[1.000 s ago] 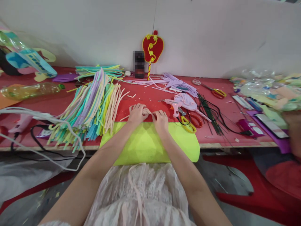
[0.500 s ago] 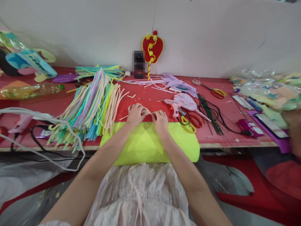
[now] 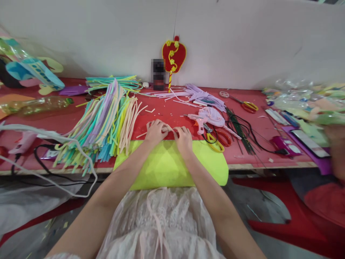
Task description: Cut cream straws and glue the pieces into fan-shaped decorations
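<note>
Between my two hands runs a short peach pipe cleaner [image 3: 168, 127], slightly bowed. My left hand [image 3: 156, 131] pinches one end of it, fingers curled. At its other end my right hand [image 3: 183, 137] is closed, thumb and fingertips together. Both hands are just above the far edge of a bright yellow-green sheet [image 3: 161, 163]. To the left lies a large bundle of pastel pipe cleaners [image 3: 99, 118], with loose peach pipe cleaners [image 3: 131, 120] on its right side. A pink hot glue gun [image 3: 199, 122] sits to the right of my right hand.
Yellow-handled scissors [image 3: 215, 144] and red-handled scissors [image 3: 224, 137] lie near a lilac braided piece [image 3: 212, 117]. Green wire stems [image 3: 239, 131] and a black cord are farther right. A red apple-shaped decoration [image 3: 174, 55] stands against the wall. A person's arm [image 3: 338, 147] shows at the right edge.
My hands stay in nearly the same place on the pipe cleaner. The view has shifted very slightly. At the right edge, the other person's arm has moved a little.
</note>
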Motion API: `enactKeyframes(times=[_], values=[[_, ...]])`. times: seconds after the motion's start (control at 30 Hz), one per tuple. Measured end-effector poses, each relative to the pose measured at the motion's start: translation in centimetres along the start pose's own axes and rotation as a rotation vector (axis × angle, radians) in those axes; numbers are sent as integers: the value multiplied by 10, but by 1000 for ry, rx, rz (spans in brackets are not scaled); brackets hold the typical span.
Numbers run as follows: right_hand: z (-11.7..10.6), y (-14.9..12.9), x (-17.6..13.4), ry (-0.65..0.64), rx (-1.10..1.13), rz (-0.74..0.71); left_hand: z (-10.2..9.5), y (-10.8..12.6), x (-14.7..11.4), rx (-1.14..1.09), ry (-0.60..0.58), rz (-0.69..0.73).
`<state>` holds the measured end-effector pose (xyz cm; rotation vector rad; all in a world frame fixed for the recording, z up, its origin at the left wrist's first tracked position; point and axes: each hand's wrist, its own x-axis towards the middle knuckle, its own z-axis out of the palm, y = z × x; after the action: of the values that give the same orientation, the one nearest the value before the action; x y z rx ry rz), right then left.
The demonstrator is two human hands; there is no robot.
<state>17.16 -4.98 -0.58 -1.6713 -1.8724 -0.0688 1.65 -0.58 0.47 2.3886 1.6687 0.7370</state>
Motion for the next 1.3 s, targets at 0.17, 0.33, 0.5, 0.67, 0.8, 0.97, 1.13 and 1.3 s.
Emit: enactKeyframes(times=[0.17,0.33,0.5,0.67,0.8,0.97,1.13,1.3], values=[[1,1,0,31,23,-7,-1,1,0,-1,1,-11],[-1,-1,1,23,46,-36,-1,1,1,-3,3,-13],[0,-2,1,33,39,-19,1,0,1,-7,10,-5],[5,2,1,39,15,31,1,-1,1,-11,2,2],[5,3,1,7,8,31,-1,-1,0,-14,-10,-1],[4,2,1,20,14,45,0,-1,0,-21,-6,5],[4,3,2,22,26,26,1,-2,1,-15,-1,-4],[5,4,2,9,32,24,2,-2,1,-9,2,-8]])
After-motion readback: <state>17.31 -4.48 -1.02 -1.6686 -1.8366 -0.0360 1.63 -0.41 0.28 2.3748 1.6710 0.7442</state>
